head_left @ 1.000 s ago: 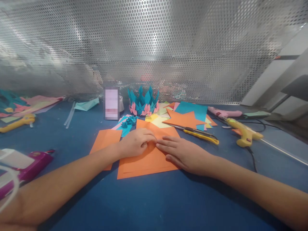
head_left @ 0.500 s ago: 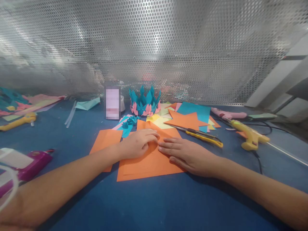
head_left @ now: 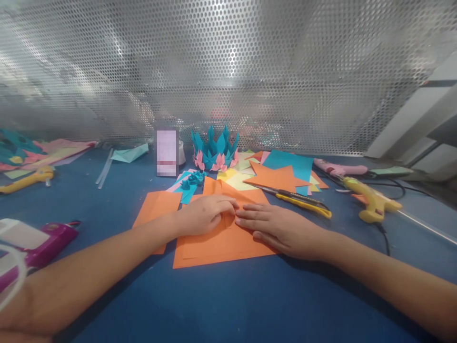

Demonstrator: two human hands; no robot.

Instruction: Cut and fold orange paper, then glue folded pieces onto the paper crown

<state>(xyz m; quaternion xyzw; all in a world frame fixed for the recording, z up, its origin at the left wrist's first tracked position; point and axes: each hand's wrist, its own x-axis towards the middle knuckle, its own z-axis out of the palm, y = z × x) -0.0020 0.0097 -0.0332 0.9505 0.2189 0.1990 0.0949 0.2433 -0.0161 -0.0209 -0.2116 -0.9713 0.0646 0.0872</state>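
Perforated silvery metal wall [head_left: 228, 62] across back, bright glints on it
Blue surface [head_left: 221, 305] before it, strewn with coloured papers [head_left: 299, 164]
Folded orange paper [head_left: 221, 245] near middle of surface, under both hands
Right hand [head_left: 280, 229] lying on it, fingers straight, flat, gripping nothing
Left hand [head_left: 203, 214] opposite, fingers curled onto paper; cannot tell whether pinching
Blue-and-pink paper flower [head_left: 216, 145] behind, near wall
Yellow glue gun [head_left: 373, 202] off to right

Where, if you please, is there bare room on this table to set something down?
Bare blue tabletop lies between the central orange sheets and the picture's bottom edge, and between the translucent sticks and magenta device. Around the teal paper crown and orange star it is crowded.
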